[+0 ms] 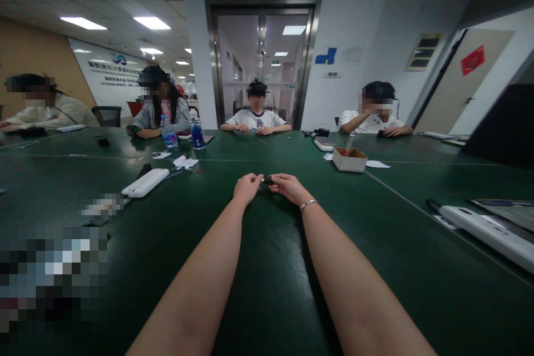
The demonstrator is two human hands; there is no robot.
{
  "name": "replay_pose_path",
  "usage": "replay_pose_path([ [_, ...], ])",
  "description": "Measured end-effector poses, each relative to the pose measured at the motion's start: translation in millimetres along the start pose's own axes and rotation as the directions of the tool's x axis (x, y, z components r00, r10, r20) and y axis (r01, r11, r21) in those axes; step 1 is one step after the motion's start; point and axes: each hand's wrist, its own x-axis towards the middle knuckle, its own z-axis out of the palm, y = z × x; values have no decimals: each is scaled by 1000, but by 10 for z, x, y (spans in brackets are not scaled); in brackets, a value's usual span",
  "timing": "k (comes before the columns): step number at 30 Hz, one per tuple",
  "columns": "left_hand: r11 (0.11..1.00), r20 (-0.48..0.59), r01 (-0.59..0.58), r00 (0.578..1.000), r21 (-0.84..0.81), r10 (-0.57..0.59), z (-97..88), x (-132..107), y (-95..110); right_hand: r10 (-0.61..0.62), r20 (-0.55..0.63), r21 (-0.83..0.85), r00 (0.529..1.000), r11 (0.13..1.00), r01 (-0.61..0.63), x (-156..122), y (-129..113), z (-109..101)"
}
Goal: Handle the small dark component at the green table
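Both of my arms stretch out over a dark green table (267,289). Between my fingertips is a small black object (267,181) with a lighter, shiny bit at its left end; it is too small to name. My left hand (247,188) is closed, pinching at the shiny end with thumb and forefinger. From the other side, my right hand (288,187) pinches the black part, its fingers curled together. A silver bracelet (308,204) circles my right wrist. My fingers partly hide the object.
White power strips lie left (146,183) and right (488,233). Beyond my hands stand a small open box (350,160) and two bottles, one clear (169,133), one blue (197,132). Paper scraps (185,162) lie left of centre. Several people sit across the table.
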Motion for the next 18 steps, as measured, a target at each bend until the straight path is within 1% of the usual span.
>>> replay_pose_path([
  [3,995,7,22,1000,93,-23,-21,-19,51,-2,12,-6,1000,1000,2,2,4,-3],
  [6,989,-2,35,999,145,-35,-24,-27,84,-3,45,-14,999,1000,4,1,7,-10],
  [10,984,0,64,998,168,-64,-32,-34,121,-1,68,-34,998,999,3,-3,5,-20],
  [16,968,-11,184,983,173,-185,-56,-33,188,0,83,-66,997,998,6,-3,2,-27],
  [18,966,-6,204,979,161,-206,-60,-31,202,-2,80,-67,997,998,8,-6,-2,-21],
])
